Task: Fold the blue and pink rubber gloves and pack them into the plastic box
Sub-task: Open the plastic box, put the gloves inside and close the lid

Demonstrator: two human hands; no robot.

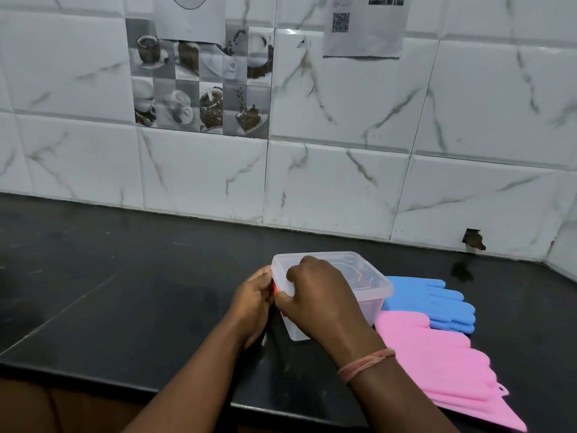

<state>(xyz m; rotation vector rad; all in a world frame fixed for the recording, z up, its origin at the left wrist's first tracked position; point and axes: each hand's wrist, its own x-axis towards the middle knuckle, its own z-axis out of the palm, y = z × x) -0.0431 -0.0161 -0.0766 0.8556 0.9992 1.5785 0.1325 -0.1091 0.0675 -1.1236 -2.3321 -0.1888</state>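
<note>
White marble-look tiles are seen behind a black desk [125, 292], on which the clear plastic box [371, 289] stands with its lid on. The box is held at its left corner by both hands: the left hand [253, 304] is closed around the corner from the side, and the right hand [318, 298] is gripping the lid edge from above. Just beside the box on its right, the blue glove [437, 301] and the pink glove [443, 367] are laid flat, unfolded, the pink one nearer.
</note>
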